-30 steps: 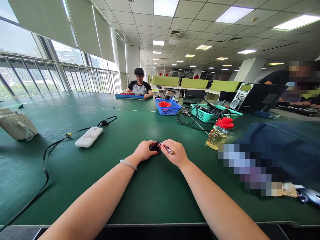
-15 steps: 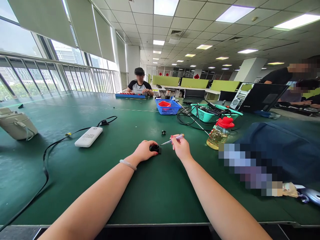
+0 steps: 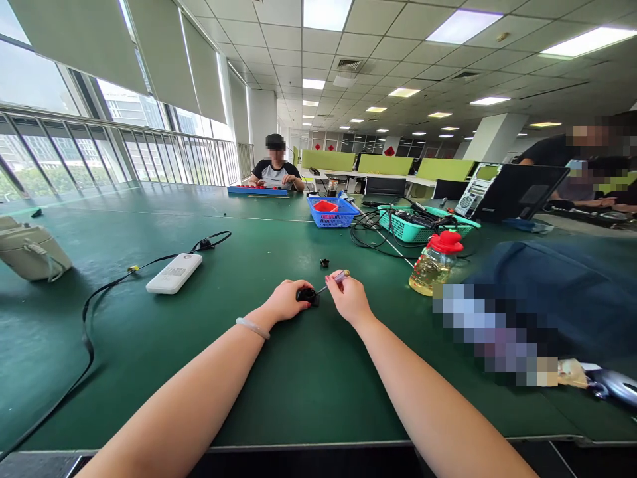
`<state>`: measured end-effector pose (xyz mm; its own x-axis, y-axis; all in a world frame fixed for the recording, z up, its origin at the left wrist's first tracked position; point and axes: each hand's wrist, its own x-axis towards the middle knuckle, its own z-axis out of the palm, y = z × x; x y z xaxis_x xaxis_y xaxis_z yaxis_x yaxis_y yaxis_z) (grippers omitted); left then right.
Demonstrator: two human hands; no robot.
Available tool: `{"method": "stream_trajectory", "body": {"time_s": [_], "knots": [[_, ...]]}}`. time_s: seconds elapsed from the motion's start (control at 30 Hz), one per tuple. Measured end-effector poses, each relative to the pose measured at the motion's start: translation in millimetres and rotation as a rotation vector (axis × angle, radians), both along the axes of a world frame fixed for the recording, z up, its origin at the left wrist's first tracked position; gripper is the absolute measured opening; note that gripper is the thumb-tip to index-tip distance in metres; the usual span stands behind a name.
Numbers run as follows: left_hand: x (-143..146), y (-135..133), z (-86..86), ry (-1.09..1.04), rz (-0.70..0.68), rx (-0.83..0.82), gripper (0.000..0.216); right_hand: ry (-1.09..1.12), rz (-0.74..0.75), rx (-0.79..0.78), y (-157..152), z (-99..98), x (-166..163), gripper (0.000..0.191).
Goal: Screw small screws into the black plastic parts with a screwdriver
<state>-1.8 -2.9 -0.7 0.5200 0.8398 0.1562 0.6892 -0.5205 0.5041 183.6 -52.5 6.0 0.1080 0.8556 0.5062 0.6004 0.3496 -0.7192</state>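
On the green table, my left hand (image 3: 287, 301) is closed around a small black object (image 3: 307, 296), whose exact kind I cannot make out. My right hand (image 3: 351, 299) grips a screwdriver (image 3: 342, 276) by its pale, see-through handle. The thin metal shaft slants down to the left, and its tip meets the right side of the black object. Just beyond both hands lies another small dark piece (image 3: 324, 263), touched by neither.
To the left are a white power bank (image 3: 174, 273), a black cable (image 3: 88, 318) and a beige bag (image 3: 34, 249). A red-lidded bottle (image 3: 434, 265), blue basket (image 3: 332, 216), green basket (image 3: 405, 230) with cables, and dark blue cloth (image 3: 552, 292) lie right. A person (image 3: 275, 171) sits opposite.
My right hand has moved left, bringing the screwdriver tip from just beside the black object onto it. My left hand keeps its hold. The whole view has shifted slightly.
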Motion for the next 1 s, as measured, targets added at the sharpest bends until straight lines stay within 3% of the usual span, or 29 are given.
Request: {"method": "stream_trajectory", "body": {"time_s": [0.17, 0.3, 0.47, 0.73, 0.8, 0.87, 0.93, 1.0], "knots": [[0.3, -1.4, 0.0, 0.005, 0.014, -0.008, 0.046, 0.155, 0.037, -0.023, 3.4, -4.5, 1.2, 0.033], [-0.8, 0.6, -0.8, -0.009, 0.002, 0.008, 0.046, -0.031, 0.107, -0.059, -0.8, -0.6, -4.6, 0.023], [-2.1, 3.0, -0.8, -0.008, -0.004, 0.002, 0.047, -0.293, 0.216, 0.018, -15.0, 11.5, -10.9, 0.013], [-6.9, 4.6, -1.6, -0.025, -0.069, -0.040, 0.061, -0.225, 0.285, 0.023, -18.5, 10.7, -13.9, 0.015], [-8.3, 0.3, 9.7, -0.036, -0.070, -0.018, 0.061, -0.210, 0.285, 0.009, -17.0, 9.2, -14.5, 0.015], [-9.1, -14.4, 32.5, -0.105, -0.001, 0.074, 0.047, -0.177, 0.280, -0.007, -15.4, 7.8, -14.2, 0.014], [-10.1, -43.3, 62.0, -0.256, 0.096, 0.230, 0.022, -0.140, 0.277, -0.019, -13.7, 6.3, -13.3, 0.013], [-12.9, -82.8, 87.6, -0.457, 0.095, 0.353, 0.016, -0.113, 0.279, -0.028, -12.0, 5.0, -12.0, 0.013]]}}
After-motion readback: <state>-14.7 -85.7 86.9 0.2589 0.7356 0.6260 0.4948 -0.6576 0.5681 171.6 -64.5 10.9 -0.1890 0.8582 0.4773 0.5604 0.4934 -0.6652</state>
